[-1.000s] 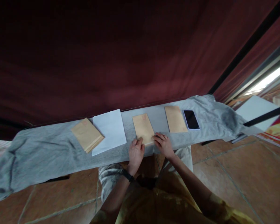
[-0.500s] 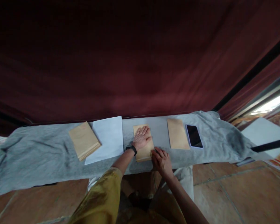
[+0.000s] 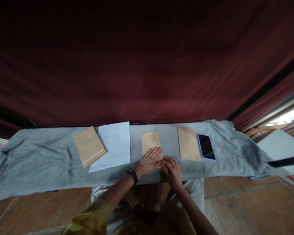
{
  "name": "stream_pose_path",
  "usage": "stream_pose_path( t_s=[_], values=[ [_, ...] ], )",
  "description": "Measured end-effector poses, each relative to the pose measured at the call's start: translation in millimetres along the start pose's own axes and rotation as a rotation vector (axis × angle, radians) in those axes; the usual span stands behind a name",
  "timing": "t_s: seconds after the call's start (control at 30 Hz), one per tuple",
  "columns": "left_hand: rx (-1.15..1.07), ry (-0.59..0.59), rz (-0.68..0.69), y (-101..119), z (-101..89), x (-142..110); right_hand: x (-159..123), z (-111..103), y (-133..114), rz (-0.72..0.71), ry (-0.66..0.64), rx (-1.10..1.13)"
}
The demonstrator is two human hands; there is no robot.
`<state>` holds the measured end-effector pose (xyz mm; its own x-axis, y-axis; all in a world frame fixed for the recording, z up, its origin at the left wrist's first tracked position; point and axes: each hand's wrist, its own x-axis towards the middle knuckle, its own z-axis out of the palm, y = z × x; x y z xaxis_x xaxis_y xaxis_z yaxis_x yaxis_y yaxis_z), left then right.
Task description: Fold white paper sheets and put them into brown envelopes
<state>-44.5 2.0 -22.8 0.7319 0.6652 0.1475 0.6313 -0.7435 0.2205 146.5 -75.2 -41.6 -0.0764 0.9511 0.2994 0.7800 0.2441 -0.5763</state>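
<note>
A brown envelope (image 3: 150, 141) lies in the middle of a narrow bench covered with grey cloth (image 3: 51, 163). My left hand (image 3: 150, 160) lies flat on the envelope's near half, fingers stretched out and together. My right hand (image 3: 172, 170) rests at the envelope's near right corner with its fingers bent onto the edge. A black band sits on my left wrist.
A stack of brown envelopes (image 3: 89, 146) lies at the left, overlapping a white sheet of paper (image 3: 114, 144). To the right are another brown envelope (image 3: 188, 148) and a dark phone (image 3: 206, 147). A dark red curtain hangs behind; tiled floor lies below.
My left hand has slid from the far part of the middle envelope back to its near half. My right hand has stayed at the near right corner.
</note>
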Motion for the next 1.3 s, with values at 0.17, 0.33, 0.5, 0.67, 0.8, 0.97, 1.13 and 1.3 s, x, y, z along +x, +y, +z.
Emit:
stream_pose_path(
  t_s=[0.17, 0.33, 0.5, 0.67, 0.8, 0.97, 1.13, 1.3],
  values=[
    [0.002, -0.031, 0.063, 19.7, -7.9, -30.8, 44.2, -1.4, -0.6, -0.089, -0.079, 0.16],
    [-0.032, -0.045, 0.066, 28.0, -14.9, -47.8, 110.5, 12.6, -8.7, -0.377, -0.339, -0.006],
    [-0.056, -0.055, 0.081, 25.1, -20.8, -48.2, 152.9, 33.1, 1.4, -0.334, -0.323, -0.21],
    [-0.091, -0.077, 0.082, 22.4, -21.5, -47.1, 162.0, 41.9, 3.8, -0.26, -0.277, -0.249],
    [-0.126, -0.057, 0.053, 23.1, -17.4, -48.5, 148.0, 40.7, 1.8, -0.23, -0.238, -0.24],
    [-0.174, 0.071, -0.056, 22.1, -6.4, -54.3, 114.1, 26.9, 8.3, -0.28, -0.269, -0.218],
    [-0.215, 0.154, -0.087, 21.7, -1.7, -55.9, 77.4, 7.0, 11.3, -0.313, -0.298, -0.198],
    [-0.189, 0.141, -0.078, 25.5, -6.0, -57.2, 43.7, -12.9, 8.0, -0.352, -0.368, -0.179]
  ],
)
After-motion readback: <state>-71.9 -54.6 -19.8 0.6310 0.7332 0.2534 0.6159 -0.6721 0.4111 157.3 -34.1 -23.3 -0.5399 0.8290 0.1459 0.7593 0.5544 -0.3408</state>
